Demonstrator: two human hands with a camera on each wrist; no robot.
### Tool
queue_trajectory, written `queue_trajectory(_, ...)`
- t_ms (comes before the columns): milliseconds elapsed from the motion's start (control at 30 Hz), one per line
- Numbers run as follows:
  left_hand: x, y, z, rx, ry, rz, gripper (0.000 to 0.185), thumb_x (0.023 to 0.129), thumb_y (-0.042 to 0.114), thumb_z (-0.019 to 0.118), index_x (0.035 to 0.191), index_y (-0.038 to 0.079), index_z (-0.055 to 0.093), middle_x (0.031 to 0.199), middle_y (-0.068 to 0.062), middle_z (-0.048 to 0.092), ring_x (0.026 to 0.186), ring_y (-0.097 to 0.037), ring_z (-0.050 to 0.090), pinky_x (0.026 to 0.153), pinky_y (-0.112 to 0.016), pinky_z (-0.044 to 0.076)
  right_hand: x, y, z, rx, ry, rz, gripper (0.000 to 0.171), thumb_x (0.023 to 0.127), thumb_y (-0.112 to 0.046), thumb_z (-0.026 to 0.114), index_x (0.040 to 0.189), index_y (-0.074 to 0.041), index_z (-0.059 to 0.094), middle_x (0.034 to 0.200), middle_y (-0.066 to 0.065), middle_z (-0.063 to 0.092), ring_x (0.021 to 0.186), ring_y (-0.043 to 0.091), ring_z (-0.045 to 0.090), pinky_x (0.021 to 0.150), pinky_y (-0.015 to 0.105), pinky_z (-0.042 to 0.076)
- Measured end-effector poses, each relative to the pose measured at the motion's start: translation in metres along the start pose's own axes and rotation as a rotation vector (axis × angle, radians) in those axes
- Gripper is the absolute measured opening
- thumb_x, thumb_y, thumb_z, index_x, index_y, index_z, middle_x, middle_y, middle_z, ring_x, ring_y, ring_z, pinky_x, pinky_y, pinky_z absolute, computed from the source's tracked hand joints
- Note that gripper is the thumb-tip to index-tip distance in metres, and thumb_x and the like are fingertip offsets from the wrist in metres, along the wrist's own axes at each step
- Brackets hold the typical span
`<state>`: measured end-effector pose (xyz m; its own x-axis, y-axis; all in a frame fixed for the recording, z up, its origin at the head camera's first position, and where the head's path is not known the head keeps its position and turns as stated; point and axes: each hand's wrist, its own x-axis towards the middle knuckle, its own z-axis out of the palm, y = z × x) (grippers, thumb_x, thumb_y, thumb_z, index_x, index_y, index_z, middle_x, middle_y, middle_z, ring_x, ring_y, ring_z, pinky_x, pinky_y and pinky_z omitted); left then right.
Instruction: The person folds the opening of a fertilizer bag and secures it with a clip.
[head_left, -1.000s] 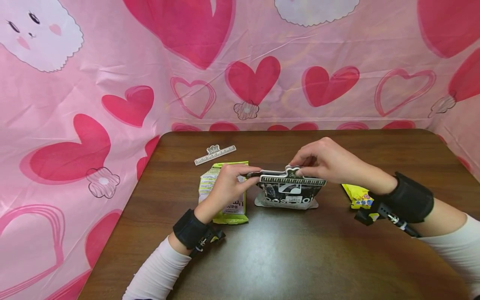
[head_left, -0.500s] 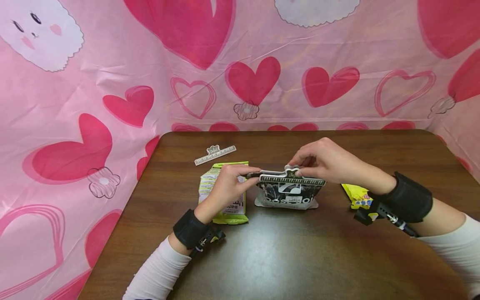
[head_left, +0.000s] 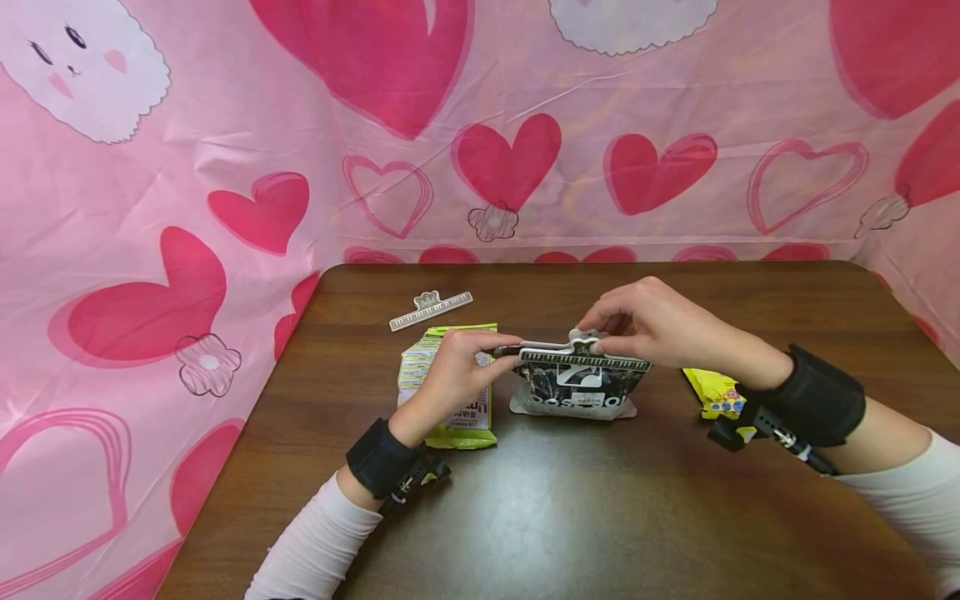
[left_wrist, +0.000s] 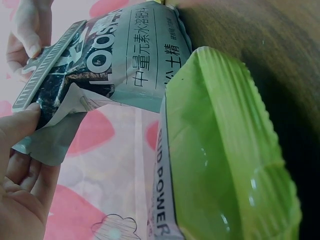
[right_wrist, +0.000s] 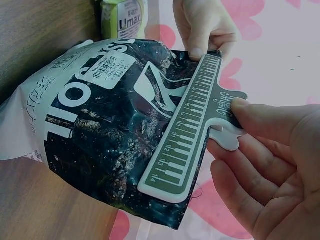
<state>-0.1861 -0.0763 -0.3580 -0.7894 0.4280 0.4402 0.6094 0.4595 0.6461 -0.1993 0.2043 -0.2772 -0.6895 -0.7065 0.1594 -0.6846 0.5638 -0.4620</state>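
A black and grey bag (head_left: 581,392) stands upright on the table, lettered "LOOSE SOIL" in part. Along its top edge lies a dark clip (right_wrist: 182,130) with a piano-key pattern and white rim. My right hand (head_left: 648,329) pinches the clip's handle between thumb and fingers, as the right wrist view shows. At the bag's left top corner, my left hand (head_left: 465,362) pinches the bag's edge between thumb and fingers, thumb right beside the clip's end. Beneath my left hand lies a green and white packet (head_left: 461,437), partly hidden by it.
A second piano-key clip (head_left: 431,310) lies on the table (head_left: 600,517) at the back left. To the right, a yellow packet (head_left: 712,392) is partly covered by my right wrist strap. A pink cloth (head_left: 540,83) with hearts hangs behind the table.
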Motion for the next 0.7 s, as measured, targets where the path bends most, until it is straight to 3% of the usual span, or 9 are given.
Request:
queue_trajectory(200, -0.0014, -0.0006, -0.0002, -0.006, -0.005, 0.001, 0.021, 0.085, 0.011, 0.078, 0.106, 0.007, 0.078, 0.100, -0.007, 0.078, 0.085, -0.014, 0.071, 0.064, -0.041, 0.049, -0.0010, -0.0018, 0.0026, -0.010, 0.003, 0.005, 0.027, 0.080, -0.012, 0.082, 0.106, -0.017, 0.076, 0.096, -0.006, 0.075, 0.078, 0.002, 0.067, 0.069, 0.022, 0.056)
queue_trajectory(700, -0.0015, -0.0020, 0.0008, 0.022, -0.014, 0.006, 0.024, 0.083, 0.010, 0.080, 0.106, 0.007, 0.078, 0.101, -0.007, 0.078, 0.093, -0.016, 0.073, 0.069, -0.034, 0.052, -0.0008, -0.0040, 0.0025, 0.002, -0.010, 0.024, 0.029, 0.079, -0.012, 0.083, 0.107, -0.015, 0.076, 0.098, -0.004, 0.075, 0.081, 0.005, 0.068, 0.071, 0.024, 0.058)
